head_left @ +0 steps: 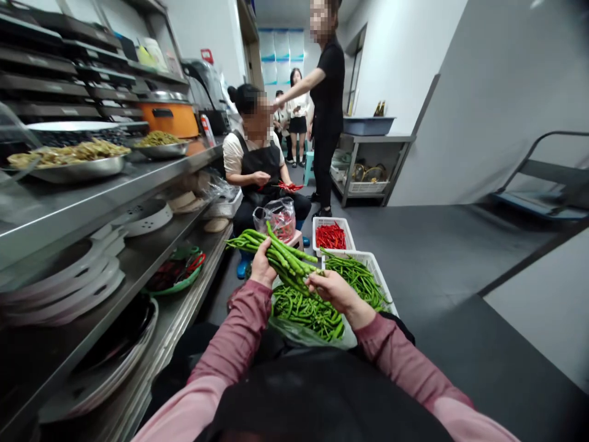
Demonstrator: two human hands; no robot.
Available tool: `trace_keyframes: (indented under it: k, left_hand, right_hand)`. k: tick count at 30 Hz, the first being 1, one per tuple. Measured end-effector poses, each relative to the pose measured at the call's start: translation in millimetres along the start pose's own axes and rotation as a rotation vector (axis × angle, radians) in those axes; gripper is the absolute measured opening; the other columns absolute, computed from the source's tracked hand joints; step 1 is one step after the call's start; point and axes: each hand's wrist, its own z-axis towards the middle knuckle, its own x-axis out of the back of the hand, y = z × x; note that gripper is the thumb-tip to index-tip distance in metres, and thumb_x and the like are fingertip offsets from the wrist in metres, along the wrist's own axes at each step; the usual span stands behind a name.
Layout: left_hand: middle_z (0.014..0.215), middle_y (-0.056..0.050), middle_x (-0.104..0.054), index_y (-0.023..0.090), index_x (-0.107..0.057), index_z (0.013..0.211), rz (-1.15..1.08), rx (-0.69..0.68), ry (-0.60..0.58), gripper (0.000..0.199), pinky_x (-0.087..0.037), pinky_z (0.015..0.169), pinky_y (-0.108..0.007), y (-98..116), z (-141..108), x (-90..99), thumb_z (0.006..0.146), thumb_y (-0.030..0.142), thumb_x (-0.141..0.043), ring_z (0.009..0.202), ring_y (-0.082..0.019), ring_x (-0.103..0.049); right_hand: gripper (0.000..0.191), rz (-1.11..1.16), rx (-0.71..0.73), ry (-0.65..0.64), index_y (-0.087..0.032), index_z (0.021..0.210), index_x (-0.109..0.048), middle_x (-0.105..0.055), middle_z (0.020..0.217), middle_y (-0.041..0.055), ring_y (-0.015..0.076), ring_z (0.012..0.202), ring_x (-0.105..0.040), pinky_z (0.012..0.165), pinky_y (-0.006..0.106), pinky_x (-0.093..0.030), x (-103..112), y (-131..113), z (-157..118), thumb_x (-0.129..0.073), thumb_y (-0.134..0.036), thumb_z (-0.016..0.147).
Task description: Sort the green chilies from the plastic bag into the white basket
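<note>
Holding a loose bundle of long, slender green peppers (288,258) over the far side of an open, translucent plastic bag (301,336) of green peppers. Curling the left hand (263,265) nearly closed around the bundle, with the thumb lying along the top. Bringing the right hand (329,288) to the right end of the bundle, nearly closed too, pinching at the tips between thumb and forefinger; not showing clearly which single pepper. Having a white plastic basket of long green peppers (383,276) just beside the bag, to its right, and a smaller white plastic basket of red peppers (350,232) beyond the bag. Facing a seated person in a dark apron (261,161), beyond the bag and slightly to its left, holding red peppers (291,186) behind a clear plastic bag with red contents (281,222). Facing also a standing person in black (327,123), farther beyond the bag, reaching one arm toward the seated person. Sitting alongside grey metal shelving (92,212) to the left of the bag, bearing food in shallow metal bowls (78,170) on top.
</note>
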Motion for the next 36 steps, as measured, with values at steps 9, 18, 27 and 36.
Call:
trace_keyframes:
  k: [9, 18, 27, 36]
  left_hand:
    - [0.065, -0.005, -0.067, 0.012, -0.061, 0.071, 0.022, 0.026, -0.070, 0.012, -0.056, 0.074, -0.033, -2, -4, 1.1, 0.081, 0.014, -0.055, 0.059, -0.017, -0.066]
    - [0.069, -0.005, -0.067, 0.011, -0.062, 0.077, 0.058, 0.064, -0.112, 0.013, -0.053, 0.084, -0.035, 0, -9, -7.9, 0.082, 0.021, -0.055, 0.072, -0.018, -0.068]
    - [0.071, -0.005, -0.068, 0.012, -0.061, 0.078, 0.015, 0.097, -0.057, 0.018, -0.050, 0.090, -0.039, 7, 8, 2.9, 0.082, 0.028, -0.054, 0.086, -0.022, -0.067]
    - [0.071, -0.005, -0.067, 0.013, -0.061, 0.077, 0.061, 0.083, -0.069, 0.019, -0.049, 0.092, -0.041, 6, 8, 4.8, 0.083, 0.029, -0.053, 0.090, -0.022, -0.067]
  right_hand:
    - [0.040, -0.292, 0.383, -0.008, -0.015, 0.067, -0.054, -0.038, 0.046, -0.0055, 0.0050, 0.042, -0.030, 0.043, 0.022, -0.020, 0, 4, 2, -0.060, -0.053, 0.077]
    - [0.038, -0.425, 0.525, -0.149, -0.013, 0.070, -0.058, -0.043, 0.051, -0.0037, 0.0052, 0.043, -0.035, 0.043, 0.020, -0.025, 1, -15, -11, -0.062, -0.051, 0.078]
    - [0.038, -0.026, 0.285, 0.197, -0.019, 0.072, -0.046, -0.035, 0.050, -0.0097, 0.0034, 0.039, -0.026, 0.038, 0.017, -0.018, 21, -8, 16, -0.066, -0.051, 0.073]
    - [0.028, -0.963, 0.328, 0.222, -0.016, 0.098, -0.061, -0.065, 0.092, 0.0062, 0.0161, 0.079, -0.058, 0.069, 0.025, -0.041, -2, 42, 22, -0.060, -0.033, 0.076]
